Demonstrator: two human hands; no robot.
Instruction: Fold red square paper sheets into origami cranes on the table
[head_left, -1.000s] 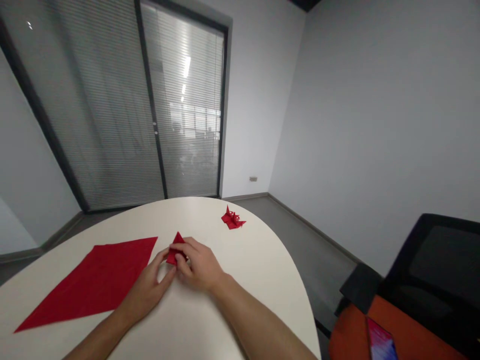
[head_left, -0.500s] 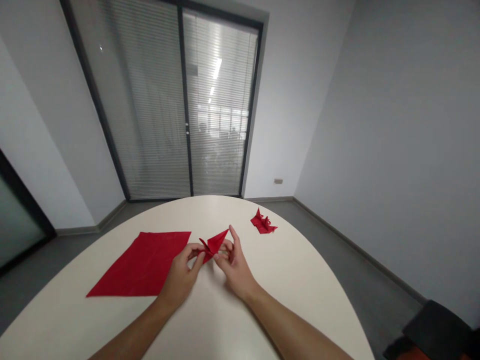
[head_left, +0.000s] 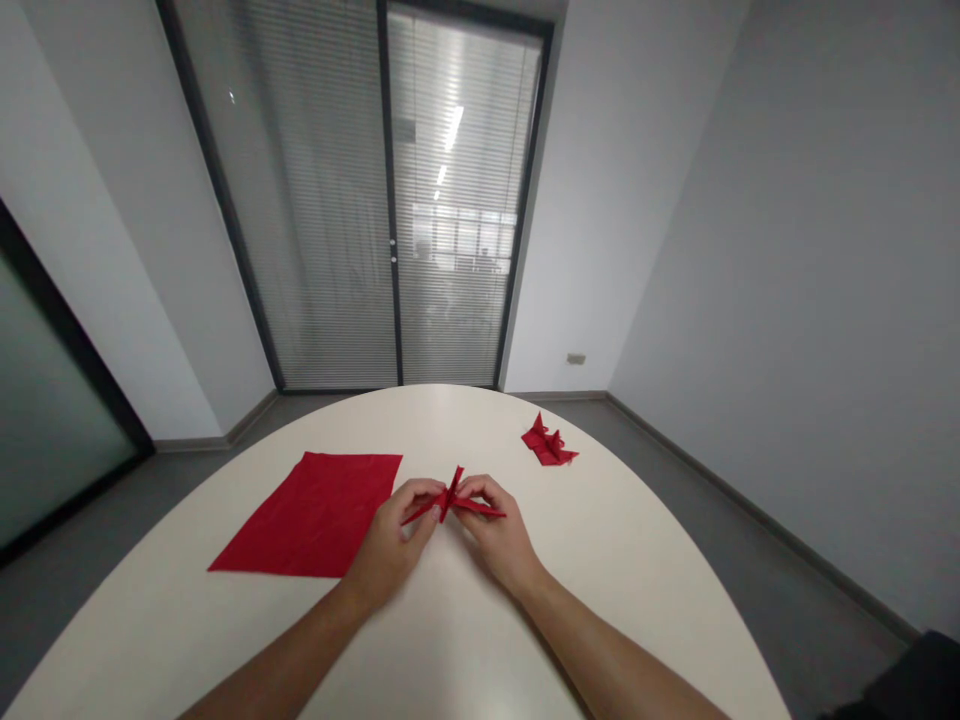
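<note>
A small red origami figure (head_left: 448, 498), with narrow folded flaps pointing up and out to both sides, is held just above the round table. My left hand (head_left: 394, 540) pinches its left side between thumb and fingers. On the other side, the fingers of my right hand (head_left: 504, 530) are closed on the right flap, partly covering it. Beside my left hand lies a flat red sheet of paper (head_left: 311, 515), its near right part hidden behind that hand. Farther off to the right sit red folded paper pieces (head_left: 549, 446) with pointed tips, bunched together.
The pale round table (head_left: 637, 600) spans the foreground, its curved edge falling away on both sides. Beyond it stands a glass partition with blinds (head_left: 330, 250). A dark object (head_left: 915, 680), perhaps a chair, shows at the lower right, past the table edge.
The origami figure has turned, so its broad flap now shows as a thin edge. My right fingers have curled in around it. The whole view has shifted slightly.
</note>
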